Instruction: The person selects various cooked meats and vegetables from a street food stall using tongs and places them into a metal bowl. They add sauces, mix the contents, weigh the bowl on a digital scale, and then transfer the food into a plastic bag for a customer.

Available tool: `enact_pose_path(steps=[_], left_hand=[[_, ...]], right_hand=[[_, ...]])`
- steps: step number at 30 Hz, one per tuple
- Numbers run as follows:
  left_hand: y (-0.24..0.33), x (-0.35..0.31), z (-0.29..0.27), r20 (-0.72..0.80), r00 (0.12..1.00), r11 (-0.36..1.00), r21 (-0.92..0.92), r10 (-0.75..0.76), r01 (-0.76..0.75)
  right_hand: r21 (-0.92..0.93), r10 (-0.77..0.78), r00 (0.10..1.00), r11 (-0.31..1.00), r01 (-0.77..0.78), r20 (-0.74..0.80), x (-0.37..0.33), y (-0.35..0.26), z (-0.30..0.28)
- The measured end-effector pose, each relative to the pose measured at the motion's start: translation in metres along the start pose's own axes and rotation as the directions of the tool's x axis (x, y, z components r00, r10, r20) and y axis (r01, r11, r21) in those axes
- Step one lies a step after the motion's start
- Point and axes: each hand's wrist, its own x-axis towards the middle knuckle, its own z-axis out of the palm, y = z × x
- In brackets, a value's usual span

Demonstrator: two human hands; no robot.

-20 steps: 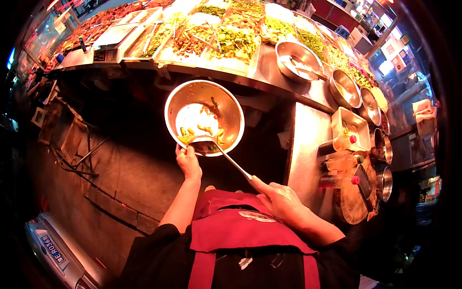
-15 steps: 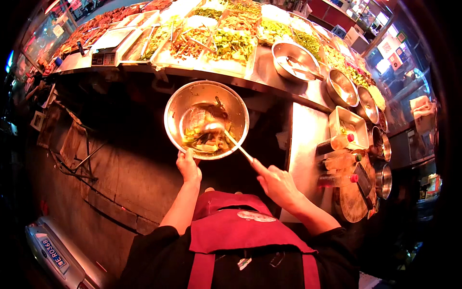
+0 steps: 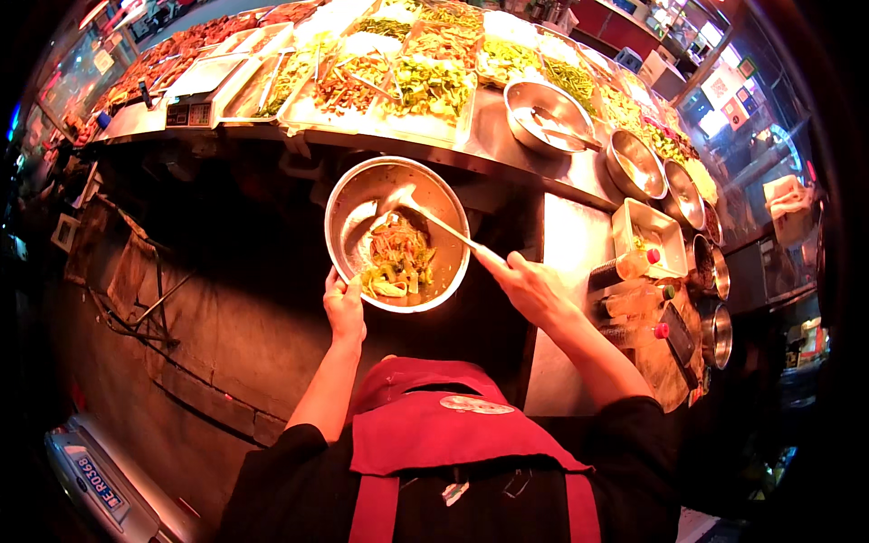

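Observation:
My left hand (image 3: 345,306) grips the lower left rim of a round metal mixing bowl (image 3: 348,195), which is tilted toward me in front of the counter. Inside lies a heap of mixed food (image 3: 399,258) with green and pale pieces. In my right hand (image 3: 528,282) is the handle of a long metal spoon (image 3: 441,222), the forefinger stretched along it. The spoon's head rests in the upper part of the bowl, above the food, near the inner wall. My fingertips behind the bowl's rim are hidden.
Trays of cut vegetables (image 3: 425,89) cover the counter ahead, with a scale (image 3: 190,114) at left. At right stand a large bowl with a utensil (image 3: 525,98), smaller metal bowls (image 3: 631,156), a rectangular tray (image 3: 670,222), bottles (image 3: 634,264) and a wooden board (image 3: 665,376).
The spoon head has moved from the middle of the bowl up toward its far wall. The bowl has shifted slightly right and tilted, and the food now sits heaped in its lower part.

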Motion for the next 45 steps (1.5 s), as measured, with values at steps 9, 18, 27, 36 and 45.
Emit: enact_pose_path(steps=[9,18,27,36,45], left_hand=[[-0.008,-0.006,0.008,-0.163,0.971,0.967,0.214,0.177,-0.14],[-0.032,0.005,-0.005,-0.165,0.986,0.993,-0.104,0.032,-0.05],[0.003,-0.018,0.014,-0.095,0.968,0.919,-0.348,-0.23,0.184],[0.0,0.002,-0.013,0.063,0.975,0.938,-0.267,-0.214,0.223],[0.018,-0.002,-0.001,-0.003,0.999,0.994,-0.096,-0.046,0.046]], right_hand=[[0.702,0.127,0.694,-0.224,-0.676,0.708,-0.035,-0.08,0.031],[0.484,0.139,0.941,0.829,-0.281,0.308,-0.055,-0.083,-0.021],[0.291,0.236,0.965,0.937,-0.194,-0.116,-0.015,-0.052,0.025],[-0.197,-0.29,0.934,0.923,0.33,0.207,-0.027,0.012,-0.029],[0.339,0.149,0.985,0.934,-0.11,-0.092,-0.029,0.006,0.069]])
